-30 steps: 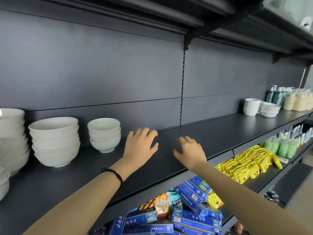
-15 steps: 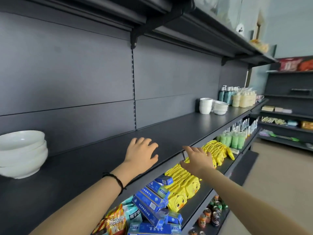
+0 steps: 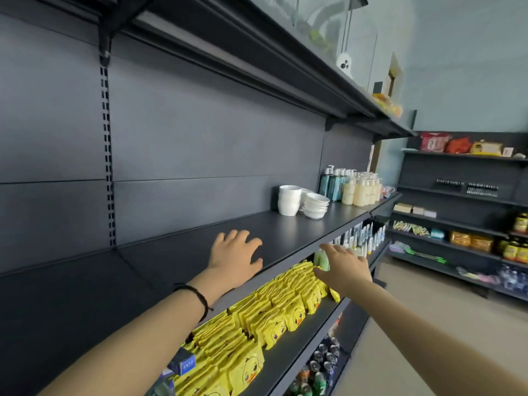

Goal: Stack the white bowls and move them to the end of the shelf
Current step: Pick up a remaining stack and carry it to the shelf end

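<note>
White bowls (image 3: 314,205), two short stacks, sit right of centre on the dark shelf (image 3: 285,232), just beside pump bottles (image 3: 360,190). View has swung right; the larger stacks at left have left the frame. Left hand (image 3: 234,260) and right hand (image 3: 344,265) empty, fingers spread, reaching that way. Probably the next pickup. Bare shelf between, front edge open

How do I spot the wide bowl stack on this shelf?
Follow the dark shelf under the left hand toward its far end, stopping short of the pump bottles. Two white stacks stand there. Yours is the wide bowl stack nearest the bottles: lower, with flared rims, unlike the tall narrow stack on its left.
</note>
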Demonstrator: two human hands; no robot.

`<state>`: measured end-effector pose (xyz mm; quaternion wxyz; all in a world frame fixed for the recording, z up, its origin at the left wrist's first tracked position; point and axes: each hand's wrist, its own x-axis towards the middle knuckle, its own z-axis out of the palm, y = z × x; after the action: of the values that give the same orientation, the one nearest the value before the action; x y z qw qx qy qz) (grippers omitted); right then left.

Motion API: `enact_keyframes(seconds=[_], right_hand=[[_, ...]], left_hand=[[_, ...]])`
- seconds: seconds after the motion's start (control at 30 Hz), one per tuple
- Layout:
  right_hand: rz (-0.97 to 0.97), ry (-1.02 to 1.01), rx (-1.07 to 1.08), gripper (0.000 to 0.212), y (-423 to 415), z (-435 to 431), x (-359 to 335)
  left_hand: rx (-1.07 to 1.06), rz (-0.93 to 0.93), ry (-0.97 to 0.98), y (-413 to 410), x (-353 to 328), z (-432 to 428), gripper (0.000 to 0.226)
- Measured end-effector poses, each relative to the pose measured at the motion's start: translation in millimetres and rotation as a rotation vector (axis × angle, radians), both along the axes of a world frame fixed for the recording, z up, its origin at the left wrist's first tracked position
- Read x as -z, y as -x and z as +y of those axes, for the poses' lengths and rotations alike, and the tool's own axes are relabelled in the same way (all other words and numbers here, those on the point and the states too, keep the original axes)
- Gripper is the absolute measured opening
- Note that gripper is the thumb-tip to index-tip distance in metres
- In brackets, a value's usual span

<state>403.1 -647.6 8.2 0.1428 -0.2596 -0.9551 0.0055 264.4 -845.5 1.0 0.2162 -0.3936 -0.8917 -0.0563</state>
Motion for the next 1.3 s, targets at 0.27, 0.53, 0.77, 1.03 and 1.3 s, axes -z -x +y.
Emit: enact_keyframes(seconds=[0.27,0.53,0.77,1.03,1.3], right_hand=[[0.046,0.032,0.006,0.065,38,97,-4],[0.068,0.05,-0.013,0.065,123,185,-4],[0.087,0.096,0.008,0.068,204,257,-5],[0.125,0.238,-0.003,0.067,264,335,29],[0.449,0.599,-0.237,0.088,329,427,40]], left_hand=[[0.013,-0.017,0.002,47,-6,104,0.048],[0.018,0.016,-0.012,128,-12,202,0.047],[0.008,0.013,0.006,200,-3,279,0.049],[0.09,-0.182,-0.109,233,24,366,0.049],[0.062,-0.461,-0.561,277,27,475,0.081]])
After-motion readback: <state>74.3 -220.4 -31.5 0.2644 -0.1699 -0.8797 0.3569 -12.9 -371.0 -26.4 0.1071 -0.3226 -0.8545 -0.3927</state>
